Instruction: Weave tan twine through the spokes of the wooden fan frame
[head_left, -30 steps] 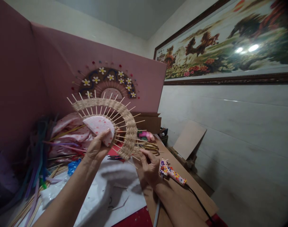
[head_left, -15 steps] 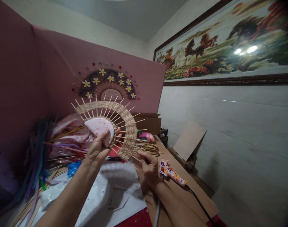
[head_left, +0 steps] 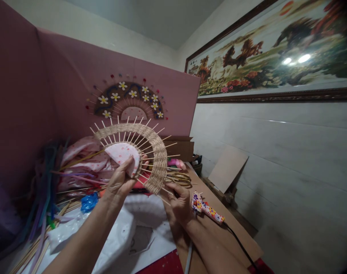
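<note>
My left hand (head_left: 123,180) grips a half-round woven fan (head_left: 159,158) by its hub, thumb on the front and fingers behind. White cloth with pink dots covers the hub (head_left: 123,154). Thin wooden sticks radiate from it through a band of tan twisted cord, their tips poking past the outer edge. At the lower right end of the band, my right hand (head_left: 179,201) is closed in a pinch; what lies between its fingertips is too small to make out. A flower-patterned glue gun (head_left: 207,209) with a black cable rests just right of that hand.
A finished-looking fan with white flowers (head_left: 133,97) is on the pink panel (head_left: 173,99) behind. Dotted cloth (head_left: 85,156), blue plastic (head_left: 89,201) and long sticks (head_left: 27,255) crowd the left. White paper (head_left: 159,247) and brown board (head_left: 236,243) cover the table. Coiled cord (head_left: 180,179) lies beyond my right hand.
The woven fan and my left hand have shifted slightly right. My right hand stays pinched at the lower end of the band, almost where it was.
</note>
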Demonstrator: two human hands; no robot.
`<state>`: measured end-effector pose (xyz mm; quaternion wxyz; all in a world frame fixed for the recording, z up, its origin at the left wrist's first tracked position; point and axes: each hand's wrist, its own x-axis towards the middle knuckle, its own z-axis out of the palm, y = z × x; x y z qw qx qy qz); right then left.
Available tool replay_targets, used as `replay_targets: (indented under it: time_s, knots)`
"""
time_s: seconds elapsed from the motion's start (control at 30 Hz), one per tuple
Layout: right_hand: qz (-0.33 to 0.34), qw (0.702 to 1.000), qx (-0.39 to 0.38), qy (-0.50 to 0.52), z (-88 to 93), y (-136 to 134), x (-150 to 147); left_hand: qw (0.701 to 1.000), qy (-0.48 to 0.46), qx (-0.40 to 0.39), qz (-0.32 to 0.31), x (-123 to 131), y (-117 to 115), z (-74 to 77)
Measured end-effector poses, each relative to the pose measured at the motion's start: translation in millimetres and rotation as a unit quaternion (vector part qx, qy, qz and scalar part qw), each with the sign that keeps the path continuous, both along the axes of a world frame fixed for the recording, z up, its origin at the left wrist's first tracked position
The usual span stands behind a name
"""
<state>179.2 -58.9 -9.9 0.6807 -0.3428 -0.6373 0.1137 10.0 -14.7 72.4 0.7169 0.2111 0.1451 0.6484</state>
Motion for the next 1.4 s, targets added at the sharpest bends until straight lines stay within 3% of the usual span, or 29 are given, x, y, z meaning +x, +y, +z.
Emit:
replay_targets:
  time_s: [0.37, 0.77, 0.97, 1.4]
  knots:
    - [0.009, 0.999, -0.003, -0.034, -13.3, 10.3, 3.0, 1.000, -0.013, 0.004, 0.002, 0.2, 4.6, -5.7]
    - [0.030, 0.998, -0.039, -0.041, -9.2, 4.7, -0.4, 0.998, -0.046, 0.037, 0.004, -4.9, -0.3, 3.8]
    - [0.042, 0.999, -0.004, -0.025, -14.5, 8.9, 0.4, 0.999, -0.037, 0.035, 0.013, -12.0, 1.1, 6.6]
    - [-0.020, 0.997, -0.036, -0.071, -15.4, 4.5, 2.5, 0.997, -0.015, 0.065, 0.036, -17.9, 7.0, 1.2]
